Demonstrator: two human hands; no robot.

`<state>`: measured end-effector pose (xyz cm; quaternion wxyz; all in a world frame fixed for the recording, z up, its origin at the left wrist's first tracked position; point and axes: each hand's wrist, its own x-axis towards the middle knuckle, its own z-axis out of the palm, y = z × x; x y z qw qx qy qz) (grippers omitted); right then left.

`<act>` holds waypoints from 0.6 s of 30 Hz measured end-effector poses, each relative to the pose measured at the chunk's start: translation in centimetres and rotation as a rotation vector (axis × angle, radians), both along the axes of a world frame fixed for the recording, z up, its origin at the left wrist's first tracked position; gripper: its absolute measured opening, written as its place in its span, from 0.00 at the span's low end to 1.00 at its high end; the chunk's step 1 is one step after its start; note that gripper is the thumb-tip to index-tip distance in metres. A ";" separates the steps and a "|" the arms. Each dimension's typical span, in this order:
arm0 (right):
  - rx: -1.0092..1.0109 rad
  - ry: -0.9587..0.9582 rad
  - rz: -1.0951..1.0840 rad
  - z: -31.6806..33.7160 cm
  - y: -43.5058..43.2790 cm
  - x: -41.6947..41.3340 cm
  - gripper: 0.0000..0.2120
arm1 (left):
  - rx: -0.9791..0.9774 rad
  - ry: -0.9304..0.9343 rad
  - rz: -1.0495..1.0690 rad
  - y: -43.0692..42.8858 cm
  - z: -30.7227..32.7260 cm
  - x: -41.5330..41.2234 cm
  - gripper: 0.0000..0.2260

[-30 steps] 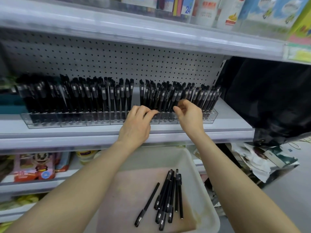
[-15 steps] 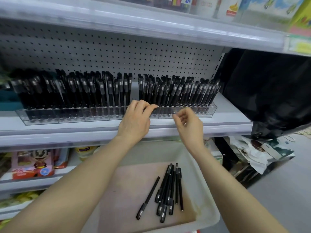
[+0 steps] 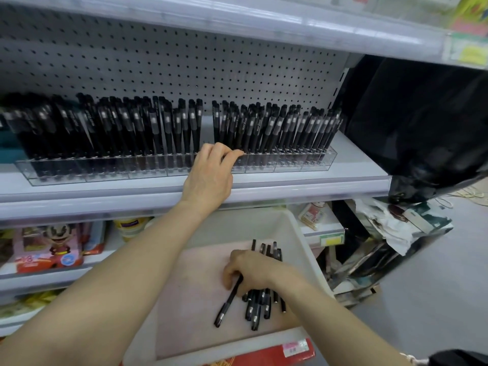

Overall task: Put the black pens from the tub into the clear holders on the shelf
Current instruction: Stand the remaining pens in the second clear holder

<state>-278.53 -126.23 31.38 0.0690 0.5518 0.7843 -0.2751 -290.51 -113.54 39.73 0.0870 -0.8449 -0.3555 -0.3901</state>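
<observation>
A long clear holder (image 3: 290,167) on the grey shelf holds several upright black pens (image 3: 277,128), with a narrow gap near its middle. My left hand (image 3: 208,175) rests on the holder's front rim at that gap, fingers bent over the edge. Below the shelf stands a white tub (image 3: 303,233) with several loose black pens (image 3: 256,310) lying in it. My right hand (image 3: 253,270) is down in the tub on top of that pile. Its fingers curl over the pens, and one pen (image 3: 224,310) sticks out from under the thumb.
A black plastic bag (image 3: 422,122) hangs right of the shelf. The upper shelf edge (image 3: 237,19) overhangs the pens. Packaged goods (image 3: 50,247) fill the lower shelf on the left. Papers and packaging (image 3: 390,233) lie piled at the lower right.
My right hand has left the holder's right half and dropped into the tub onto the pens. My left hand has stayed on the holder's rim.
</observation>
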 end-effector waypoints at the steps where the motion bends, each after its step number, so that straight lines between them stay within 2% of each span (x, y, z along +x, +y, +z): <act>1: -0.001 0.010 -0.003 -0.1 0.1 -0.1 0.13 | 0.002 0.000 -0.002 0.0 0.0 0.0 0.23; 5: 0.030 0.047 -0.036 -0.4 0.4 0.3 0.10 | 0.005 0.001 -0.004 -0.1 0.1 -0.1 0.23; 9: 0.143 0.124 -0.128 0.2 0.8 1.8 0.09 | -0.002 0.009 -0.005 0.0 0.0 -0.1 0.23; 18: 0.515 0.640 -0.561 9.7 1.6 8.0 0.04 | 0.100 0.014 -0.061 -0.1 0.0 0.7 0.21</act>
